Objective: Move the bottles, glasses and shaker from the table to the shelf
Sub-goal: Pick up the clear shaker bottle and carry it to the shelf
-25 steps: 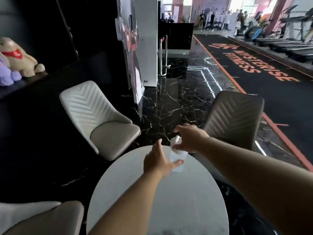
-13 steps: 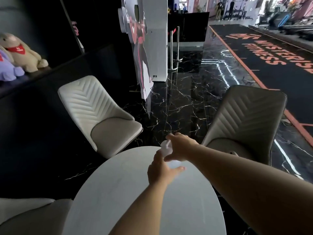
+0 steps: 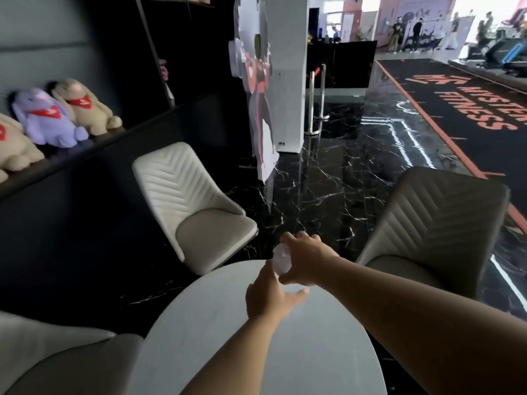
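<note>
Your right hand [image 3: 306,259] grips the clear shaker's [image 3: 281,258] top, your left hand [image 3: 269,297] cups its base; it stands upright at the surface's [image 3: 216,337] far edge, bare room nearer.

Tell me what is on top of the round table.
Only a clear container shows on the round table, with the right hand over its top and the left hand beside it. Both cover its lower part.

gym lounge, treadmills [image 3: 502,52], fitness-lettered floor mat [image 3: 467,109]
</note>
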`<control>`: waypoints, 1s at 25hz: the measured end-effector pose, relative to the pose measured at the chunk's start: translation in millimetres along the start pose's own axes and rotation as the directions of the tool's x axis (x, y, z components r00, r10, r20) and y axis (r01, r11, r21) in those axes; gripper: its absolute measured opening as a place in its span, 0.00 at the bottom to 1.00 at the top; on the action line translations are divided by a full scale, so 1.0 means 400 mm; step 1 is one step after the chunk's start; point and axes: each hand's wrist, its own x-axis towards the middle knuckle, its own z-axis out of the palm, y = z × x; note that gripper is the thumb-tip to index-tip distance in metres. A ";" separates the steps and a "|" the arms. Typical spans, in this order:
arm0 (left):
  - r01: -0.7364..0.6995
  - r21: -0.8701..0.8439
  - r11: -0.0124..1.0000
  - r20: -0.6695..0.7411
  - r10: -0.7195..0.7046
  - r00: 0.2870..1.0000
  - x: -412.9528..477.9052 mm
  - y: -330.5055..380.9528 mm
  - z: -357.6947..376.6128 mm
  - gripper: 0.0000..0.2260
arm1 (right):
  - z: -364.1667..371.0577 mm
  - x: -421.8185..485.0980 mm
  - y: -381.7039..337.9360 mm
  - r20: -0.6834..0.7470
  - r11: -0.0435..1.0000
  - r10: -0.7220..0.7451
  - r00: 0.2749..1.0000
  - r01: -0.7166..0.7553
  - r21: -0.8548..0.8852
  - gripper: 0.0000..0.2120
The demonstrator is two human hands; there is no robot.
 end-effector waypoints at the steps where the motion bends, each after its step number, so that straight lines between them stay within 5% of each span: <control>1: -0.002 -0.007 1.000 -0.032 0.002 0.999 -0.008 0.005 -0.056 0.37 | -0.040 -0.013 -0.034 -0.015 1.000 -0.025 1.000 0.025 -0.004 0.46; 13: 0.037 -0.121 0.992 -0.479 -0.091 0.873 -0.199 -0.091 -0.813 0.42 | -0.524 -0.193 -0.729 -0.185 0.901 -0.434 0.882 0.430 -0.063 0.45; 18: 0.122 -0.102 0.987 -0.534 -0.158 0.831 -0.419 -0.313 -1.139 0.42 | -0.558 -0.356 -1.134 -0.199 0.799 -0.599 0.776 0.594 -0.088 0.50; 25: 0.267 -0.047 0.963 -0.702 -0.222 0.677 -0.809 -0.697 -1.576 0.41 | -0.502 -0.635 -1.737 -0.226 0.631 -0.762 0.607 0.774 -0.049 0.36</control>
